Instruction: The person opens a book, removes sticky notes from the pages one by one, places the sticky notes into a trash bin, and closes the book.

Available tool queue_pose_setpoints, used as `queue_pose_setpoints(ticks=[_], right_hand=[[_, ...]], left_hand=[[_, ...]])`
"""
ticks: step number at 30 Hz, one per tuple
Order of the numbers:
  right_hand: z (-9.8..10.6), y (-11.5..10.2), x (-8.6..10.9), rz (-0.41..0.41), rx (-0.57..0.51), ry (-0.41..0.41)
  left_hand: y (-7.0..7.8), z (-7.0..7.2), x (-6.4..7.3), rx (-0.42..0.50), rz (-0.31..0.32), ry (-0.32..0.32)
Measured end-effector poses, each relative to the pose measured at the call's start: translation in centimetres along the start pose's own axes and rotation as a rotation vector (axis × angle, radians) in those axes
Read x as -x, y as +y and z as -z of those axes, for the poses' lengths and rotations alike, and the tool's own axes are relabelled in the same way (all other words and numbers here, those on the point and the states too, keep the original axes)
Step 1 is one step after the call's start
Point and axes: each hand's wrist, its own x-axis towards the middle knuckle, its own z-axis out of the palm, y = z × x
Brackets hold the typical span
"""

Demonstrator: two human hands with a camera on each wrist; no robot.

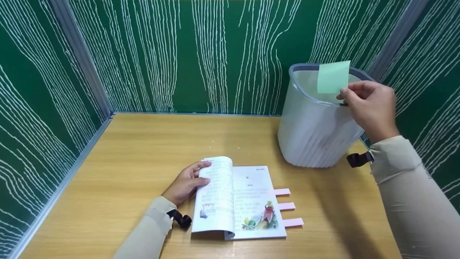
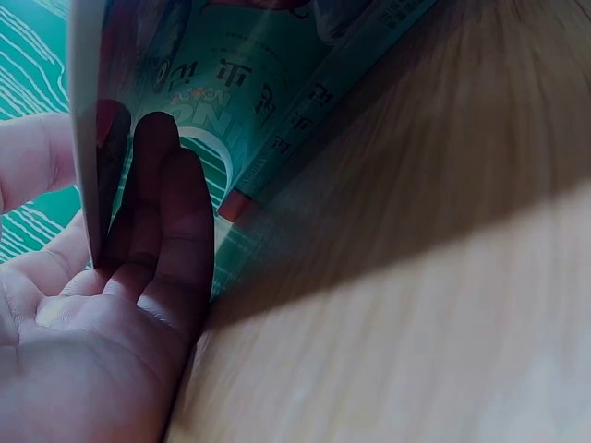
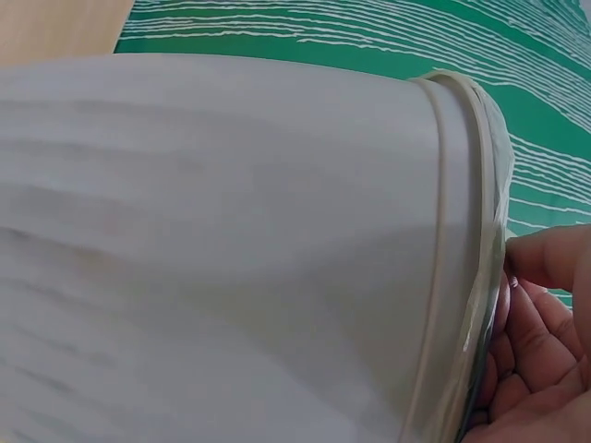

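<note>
An open book [image 1: 251, 183] lies on the wooden table, with printed text and a coloured picture on its right page. My left hand [image 1: 185, 183] holds the book's raised left side, thumb on the page and fingers behind. The left wrist view shows the green cover [image 2: 231, 55] from below, fingers against it. Three pink sticky tabs [image 1: 286, 206] stick out from the right edge. Between thumb and fingers, my right hand [image 1: 377, 104] pinches a light green sticky note [image 1: 332, 79] by its lower right corner, over the mouth of a white waste bin [image 1: 312, 133].
The bin stands at the table's back right corner, its rim lined with a bag [image 3: 480, 314]. Green panels with white wavy lines [image 1: 143, 54] enclose the table [image 1: 151, 144] on the back and sides. A few tiny white bits lie behind the book.
</note>
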Motion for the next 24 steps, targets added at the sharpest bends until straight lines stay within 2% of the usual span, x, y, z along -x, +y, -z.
queue_pose_setpoints(ticks=[12,24], right_hand=[[0.6,0.12,0.2,0.007,-0.02,-0.009],[0.67,0.08,0.47,0.017,-0.022,-0.021]], left_hand=[[0.23,-0.25,-0.09,-0.009,-0.015,0.004],[0.26,-0.21,0.0,-0.012,0.001,0.005]])
